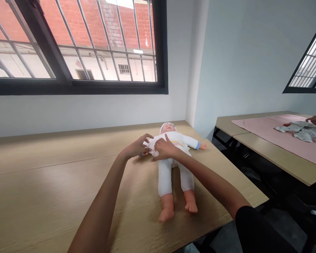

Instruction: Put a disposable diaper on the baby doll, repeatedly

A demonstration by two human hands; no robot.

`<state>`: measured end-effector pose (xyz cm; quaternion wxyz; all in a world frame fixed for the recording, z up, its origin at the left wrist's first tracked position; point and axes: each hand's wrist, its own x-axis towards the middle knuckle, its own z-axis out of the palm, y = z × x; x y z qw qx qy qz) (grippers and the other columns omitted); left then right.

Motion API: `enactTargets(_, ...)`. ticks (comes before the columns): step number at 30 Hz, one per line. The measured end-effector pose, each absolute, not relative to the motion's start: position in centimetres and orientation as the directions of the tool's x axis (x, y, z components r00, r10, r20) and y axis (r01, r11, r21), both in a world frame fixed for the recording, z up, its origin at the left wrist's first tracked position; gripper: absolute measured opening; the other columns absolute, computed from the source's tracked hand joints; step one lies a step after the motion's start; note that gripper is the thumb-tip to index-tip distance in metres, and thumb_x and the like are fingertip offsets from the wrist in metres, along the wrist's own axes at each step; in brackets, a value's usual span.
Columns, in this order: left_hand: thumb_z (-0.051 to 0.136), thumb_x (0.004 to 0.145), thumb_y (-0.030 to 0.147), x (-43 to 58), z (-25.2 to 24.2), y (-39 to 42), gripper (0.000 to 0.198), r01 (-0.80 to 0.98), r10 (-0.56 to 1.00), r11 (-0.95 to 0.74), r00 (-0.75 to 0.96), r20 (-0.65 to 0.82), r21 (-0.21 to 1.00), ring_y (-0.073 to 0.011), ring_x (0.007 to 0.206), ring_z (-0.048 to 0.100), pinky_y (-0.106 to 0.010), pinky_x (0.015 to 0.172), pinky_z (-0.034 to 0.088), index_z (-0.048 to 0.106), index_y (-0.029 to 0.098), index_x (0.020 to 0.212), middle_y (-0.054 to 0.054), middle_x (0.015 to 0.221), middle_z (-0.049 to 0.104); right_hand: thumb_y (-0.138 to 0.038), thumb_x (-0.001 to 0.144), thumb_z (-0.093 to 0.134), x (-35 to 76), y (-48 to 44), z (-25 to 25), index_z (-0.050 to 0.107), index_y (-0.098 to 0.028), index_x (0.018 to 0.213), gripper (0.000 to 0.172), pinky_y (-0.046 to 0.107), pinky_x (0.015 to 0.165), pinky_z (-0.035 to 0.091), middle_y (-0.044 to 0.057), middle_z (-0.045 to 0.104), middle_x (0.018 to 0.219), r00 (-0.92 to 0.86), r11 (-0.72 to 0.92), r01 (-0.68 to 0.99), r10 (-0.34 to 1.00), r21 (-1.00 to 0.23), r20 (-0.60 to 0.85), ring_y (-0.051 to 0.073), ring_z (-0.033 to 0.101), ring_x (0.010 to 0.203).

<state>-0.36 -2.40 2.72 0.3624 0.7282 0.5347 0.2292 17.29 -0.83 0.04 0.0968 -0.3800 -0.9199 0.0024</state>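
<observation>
No text, label, brand, number or sign can be read in this view. On the chest of the white garment (180,138) worn by the baby doll (164,179), a small yellowish mark (175,142) is seen, but it is too small to be made out as lettering.

The doll suit (171,140) is white with blue cuffs (197,145).
</observation>
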Motion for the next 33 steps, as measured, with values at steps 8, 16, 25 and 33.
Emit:
enactTargets(8,0.059,0.078,0.031,3.2,0.7,-2.4,0.045,0.338,0.865,-0.398,0.446,0.227,0.853,-0.0053,0.064,0.047,-0.018,0.053,0.037,0.043,0.031,0.120,0.000,0.104,0.039,-0.056,0.053,0.081,23.4,-0.6,0.3,0.066,-0.024,0.113,0.070,0.062,0.108,0.021,0.010,0.060,0.120,-0.521,0.609,0.596,0.790,-0.524,0.325,0.037,0.045,0.123)
enactTargets(16,0.065,0.075,0.034,5.5,0.1,-3.2,0.049,0.118,0.869,-0.376,0.389,0.306,0.919,-0.0054,0.064,0.047,-0.019,0.055,0.038,0.041,0.027,0.117,0.001,0.099,0.040,-0.053,0.043,0.085,23.3,-0.4,-2.5,0.066,-0.028,0.115,0.079,0.050,0.108,0.029,0.008,0.061,0.123,-0.458,0.626,0.440,0.773,-0.644,0.439,0.035,0.047,0.122)
enactTargets(25,0.063,0.075,0.032,6.7,-0.3,-3.3,0.047,0.199,0.894,-0.383,0.325,0.308,0.902,-0.0087,0.064,0.047,-0.022,0.057,0.041,0.042,0.023,0.115,0.001,0.088,0.047,-0.054,0.047,0.083,23.2,-1.1,-2.2,0.058,-0.028,0.127,0.088,0.052,0.104,0.032,0.010,0.058,0.128,-0.468,0.636,0.470,0.768,-0.612,0.438,0.038,0.044,0.126)
enactTargets(33,0.073,0.065,0.036,5.8,0.5,-3.2,0.061,0.184,0.895,-0.333,0.372,0.248,0.925,-0.0158,0.084,0.059,-0.029,0.071,0.048,0.042,0.024,0.116,-0.004,0.102,0.052,-0.054,0.056,0.081,23.8,-1.5,-3.2,0.049,-0.026,0.135,0.089,0.053,0.110,0.027,0.010,0.050,0.138,-0.479,0.649,0.431,0.753,-0.627,0.451,0.035,0.039,0.132)
